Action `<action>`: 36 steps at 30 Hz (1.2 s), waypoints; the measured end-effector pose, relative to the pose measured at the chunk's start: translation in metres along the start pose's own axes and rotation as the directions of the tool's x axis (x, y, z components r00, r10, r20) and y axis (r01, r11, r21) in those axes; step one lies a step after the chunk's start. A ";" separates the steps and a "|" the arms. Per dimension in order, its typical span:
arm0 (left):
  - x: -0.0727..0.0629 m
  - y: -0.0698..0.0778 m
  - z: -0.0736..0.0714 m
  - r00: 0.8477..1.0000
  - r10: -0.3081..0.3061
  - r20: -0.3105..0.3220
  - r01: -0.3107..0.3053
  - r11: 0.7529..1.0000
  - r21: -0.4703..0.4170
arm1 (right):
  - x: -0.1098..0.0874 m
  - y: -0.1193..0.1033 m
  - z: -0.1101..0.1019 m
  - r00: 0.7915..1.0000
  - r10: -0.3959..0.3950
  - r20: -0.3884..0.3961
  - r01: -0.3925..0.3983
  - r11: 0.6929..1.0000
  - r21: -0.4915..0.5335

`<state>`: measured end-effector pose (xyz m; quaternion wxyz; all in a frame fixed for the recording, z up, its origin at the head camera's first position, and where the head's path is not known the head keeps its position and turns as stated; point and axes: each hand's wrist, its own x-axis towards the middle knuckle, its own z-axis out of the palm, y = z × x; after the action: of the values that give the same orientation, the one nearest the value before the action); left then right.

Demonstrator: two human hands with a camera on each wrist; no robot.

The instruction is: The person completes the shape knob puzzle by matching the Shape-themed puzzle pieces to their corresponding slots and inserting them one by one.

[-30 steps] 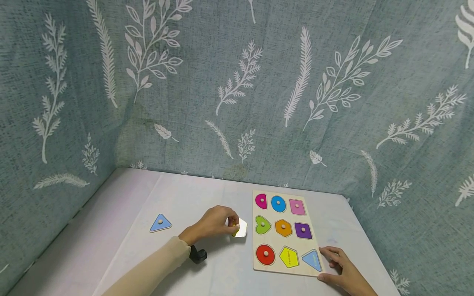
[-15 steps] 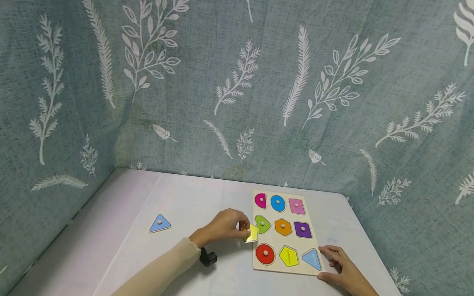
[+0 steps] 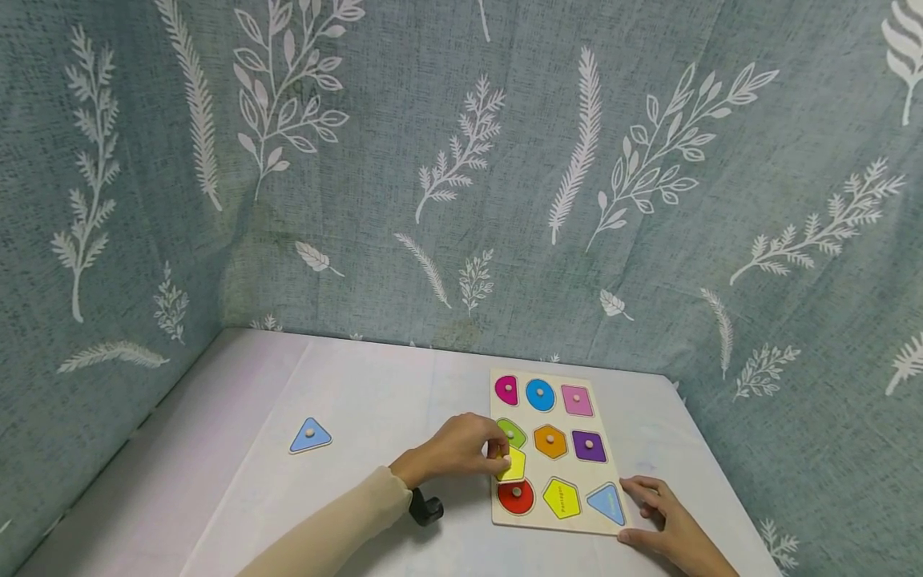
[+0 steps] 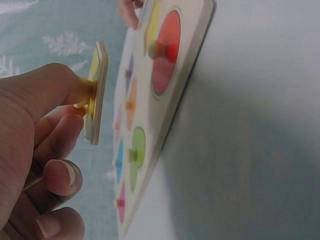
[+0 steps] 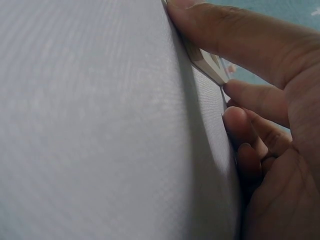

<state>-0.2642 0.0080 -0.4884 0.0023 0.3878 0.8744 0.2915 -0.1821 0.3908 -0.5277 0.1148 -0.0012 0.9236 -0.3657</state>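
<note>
My left hand (image 3: 461,449) pinches the knob of a yellow pentagon puzzle piece (image 3: 515,465) between thumb and forefinger. In the left wrist view the piece (image 4: 99,95) stands on edge, held apart from the wooden puzzle board (image 4: 172,107). From the head it overlaps the board between the green heart (image 3: 510,431) and red circle (image 3: 515,498). The board's pentagon recess (image 3: 562,498) and blue triangle recess (image 3: 607,505) show their bare floors. My right hand (image 3: 667,521) grips the board's near right corner, thumb on the front edge and forefinger on the side.
A blue triangle piece (image 3: 311,435) with a knob lies on the white table at left. Other knobbed pieces, such as the orange hexagon (image 3: 550,442) and purple square (image 3: 589,446), sit in the board. A patterned cloth (image 3: 404,176) walls the table at back and sides.
My left hand has carried the yellow pentagon rightward and slightly toward me, from beside the board to over its left part. My right hand has stayed at the corner.
</note>
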 end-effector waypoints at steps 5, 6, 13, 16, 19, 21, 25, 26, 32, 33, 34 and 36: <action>0.007 0.006 0.006 1.000 0.024 0.009 -0.024 1.000 0.007 | -0.001 0.000 -0.001 1.000 0.006 -0.011 -0.006 1.000 -0.007; 0.009 0.006 0.007 1.000 0.028 0.010 -0.028 1.000 0.009 | -0.001 0.001 -0.001 1.000 0.001 -0.012 -0.002 1.000 -0.011; 0.019 0.016 0.015 0.998 0.055 0.023 -0.055 0.999 -0.001 | -0.002 0.004 -0.002 1.000 0.002 -0.019 -0.003 1.000 -0.010; 0.022 0.020 0.020 0.997 0.073 0.020 -0.073 0.997 0.000 | -0.003 0.005 -0.002 1.000 0.001 -0.017 -0.001 1.000 0.004; 0.024 0.023 0.025 0.996 0.086 0.012 -0.086 0.996 -0.002 | -0.003 0.006 -0.002 1.000 -0.010 -0.011 0.010 1.000 0.020; 0.024 0.025 0.029 0.997 0.082 0.013 -0.082 0.997 -0.005 | -0.003 0.006 -0.002 1.000 -0.017 -0.010 0.017 1.000 0.019; 0.026 0.030 0.038 0.998 0.061 0.021 -0.061 0.998 -0.008 | -0.003 0.006 0.000 1.000 -0.013 -0.015 0.013 1.000 0.006; 0.026 0.031 0.040 0.998 0.062 0.019 -0.062 0.998 -0.005 | -0.003 0.006 0.000 1.000 -0.013 -0.019 0.013 1.000 -0.003; 0.032 0.039 0.051 0.997 0.082 0.009 -0.082 0.996 0.016 | -0.001 0.004 0.000 0.999 0.000 -0.037 0.000 1.000 0.005; 0.033 0.040 0.052 0.997 0.073 0.015 -0.074 0.997 0.011 | -0.001 0.003 0.000 0.999 0.003 -0.036 -0.002 1.000 0.016; 0.033 0.041 0.054 0.998 0.062 0.021 -0.062 0.998 0.005 | -0.001 0.003 0.000 0.999 0.001 -0.032 0.000 1.000 0.023; 0.035 0.042 0.058 0.998 0.042 0.040 -0.041 0.999 -0.005 | -0.001 0.002 0.000 1.000 -0.001 -0.021 0.002 0.999 0.046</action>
<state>-0.2473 0.0833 -0.5073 0.0146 0.4116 0.8653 0.2857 -0.1809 0.3928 -0.5288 0.1049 0.0045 0.9162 -0.3868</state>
